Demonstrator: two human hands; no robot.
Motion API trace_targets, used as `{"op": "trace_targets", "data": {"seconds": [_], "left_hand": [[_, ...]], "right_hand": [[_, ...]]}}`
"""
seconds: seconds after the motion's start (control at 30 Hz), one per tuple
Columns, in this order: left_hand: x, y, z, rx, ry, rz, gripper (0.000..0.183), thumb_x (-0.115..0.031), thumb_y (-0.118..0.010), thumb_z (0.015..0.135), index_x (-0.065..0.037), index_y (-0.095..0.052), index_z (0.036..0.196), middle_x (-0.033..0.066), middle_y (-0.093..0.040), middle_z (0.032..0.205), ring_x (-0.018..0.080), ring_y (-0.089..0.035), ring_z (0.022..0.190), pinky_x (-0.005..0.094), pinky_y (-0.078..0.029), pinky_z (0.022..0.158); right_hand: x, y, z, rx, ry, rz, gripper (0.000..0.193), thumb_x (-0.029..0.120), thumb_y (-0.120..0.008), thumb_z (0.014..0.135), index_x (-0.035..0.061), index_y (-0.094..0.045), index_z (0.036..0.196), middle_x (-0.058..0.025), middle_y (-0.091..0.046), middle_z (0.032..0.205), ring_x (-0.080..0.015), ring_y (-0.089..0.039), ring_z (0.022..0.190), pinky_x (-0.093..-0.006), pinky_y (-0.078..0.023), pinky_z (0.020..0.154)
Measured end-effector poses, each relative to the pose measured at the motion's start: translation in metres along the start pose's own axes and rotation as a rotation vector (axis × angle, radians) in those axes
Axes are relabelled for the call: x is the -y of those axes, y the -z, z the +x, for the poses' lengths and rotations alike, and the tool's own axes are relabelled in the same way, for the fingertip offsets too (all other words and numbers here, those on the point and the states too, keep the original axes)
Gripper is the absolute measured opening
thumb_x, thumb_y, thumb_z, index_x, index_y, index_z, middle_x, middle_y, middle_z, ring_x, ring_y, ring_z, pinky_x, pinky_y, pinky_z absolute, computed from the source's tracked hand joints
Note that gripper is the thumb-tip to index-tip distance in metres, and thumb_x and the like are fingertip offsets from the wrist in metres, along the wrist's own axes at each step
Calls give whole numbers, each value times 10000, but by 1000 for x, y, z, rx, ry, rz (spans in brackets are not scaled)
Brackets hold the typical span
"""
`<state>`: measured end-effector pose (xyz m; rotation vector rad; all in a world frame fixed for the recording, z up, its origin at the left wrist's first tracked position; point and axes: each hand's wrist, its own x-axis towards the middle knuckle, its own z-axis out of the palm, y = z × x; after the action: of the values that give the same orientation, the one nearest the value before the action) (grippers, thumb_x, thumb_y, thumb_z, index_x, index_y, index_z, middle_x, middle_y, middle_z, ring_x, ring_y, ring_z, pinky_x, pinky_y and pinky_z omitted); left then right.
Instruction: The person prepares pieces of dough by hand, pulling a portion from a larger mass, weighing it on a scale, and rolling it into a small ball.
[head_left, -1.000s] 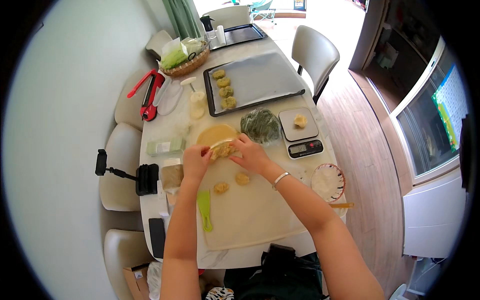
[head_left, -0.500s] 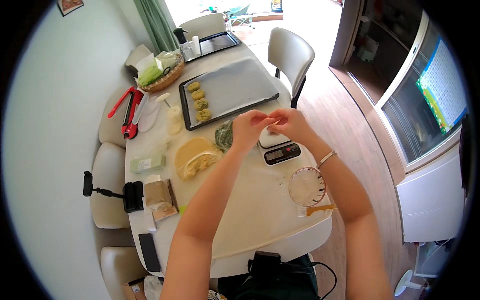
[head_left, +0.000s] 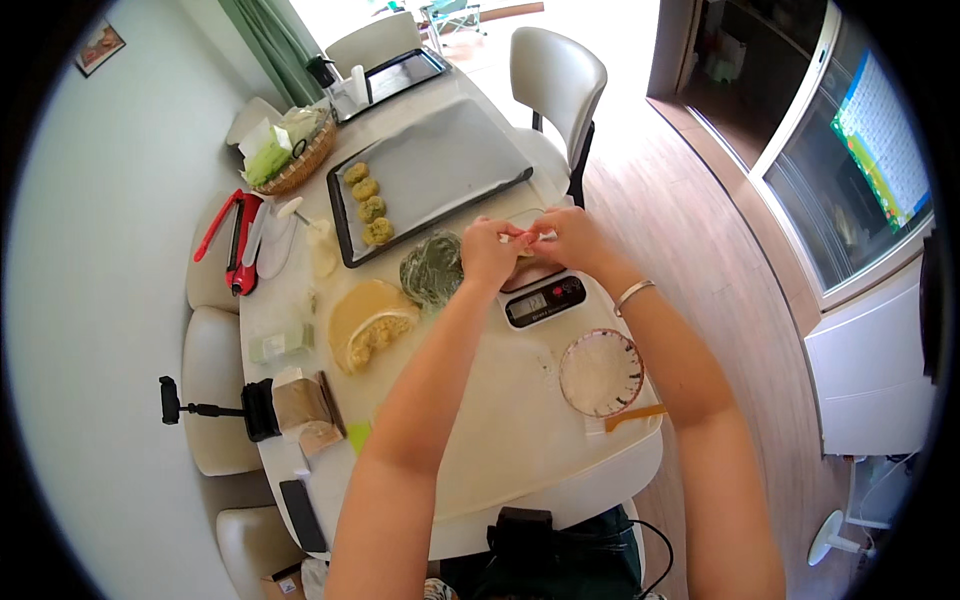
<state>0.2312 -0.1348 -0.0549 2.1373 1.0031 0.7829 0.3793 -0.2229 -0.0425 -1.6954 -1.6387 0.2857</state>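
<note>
Above the kitchen scale (head_left: 545, 303), my left hand (head_left: 486, 252) and my right hand (head_left: 574, 242) meet at the fingertips. Both are closed in a pinch. Small pale bits show at the fingers, too small to name. Part of the scale's plate is hidden behind the hands. Left of my left hand lies a dark green mass in clear plastic wrap (head_left: 430, 270). Beside it is a yellow dough-like mass (head_left: 365, 305), partly under plastic, its near end crumbly. Nearer me, a patterned round bowl (head_left: 601, 373) holds something white, with a brush (head_left: 636, 416) by it.
A paper-lined baking tray (head_left: 450, 160) bears several yellow-green lumps (head_left: 371, 209) along its left side. A basket (head_left: 305, 165), a red-handled tool (head_left: 240, 245), a brown packet (head_left: 300, 400), a phone-like black slab (head_left: 303, 515) and a clamped stand (head_left: 258, 410) line the left edge.
The view has shifted, so the table's things sit farther left. My hands stay together over the scale; the fingers have changed position slightly and more of the scale's display shows.
</note>
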Motion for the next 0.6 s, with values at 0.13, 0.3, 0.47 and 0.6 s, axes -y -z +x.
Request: {"op": "trace_targets", "data": {"seconds": [0.13,0.3,0.47,0.6], "left_hand": [[-15,9,-1,32,-166,143,178,-243,-773,736,-109,-754,850,128,-648,906,304,-609,805,392,-480,724],[-31,46,-37,-6,-296,249,198,-113,-648,821,-77,-711,1006,111,-656,1008,329,-612,869,393,-495,779],[1,85,-132,145,-258,403,238,-28,-544,797,15,-613,1021,203,-615,1082,353,-597,999,422,-501,826],[36,89,-170,259,-133,495,207,-5,-519,805,39,-604,989,216,-593,1152,351,-592,1040,421,-496,863]], "right_hand": [[9,5,-5,-24,30,-74,217,254,-705,737,46,-673,793,-169,-657,824,-349,-630,814,-435,-497,736],[71,1,-33,-129,-27,-186,199,209,-659,778,34,-628,869,-154,-618,869,-348,-619,845,-438,-507,742],[131,-63,-93,128,55,-276,179,156,-646,759,41,-623,893,-104,-606,903,-279,-606,902,-385,-498,744],[137,-108,-111,7,231,-398,212,76,-675,665,39,-621,867,-86,-588,903,-266,-576,943,-409,-466,775]]}}
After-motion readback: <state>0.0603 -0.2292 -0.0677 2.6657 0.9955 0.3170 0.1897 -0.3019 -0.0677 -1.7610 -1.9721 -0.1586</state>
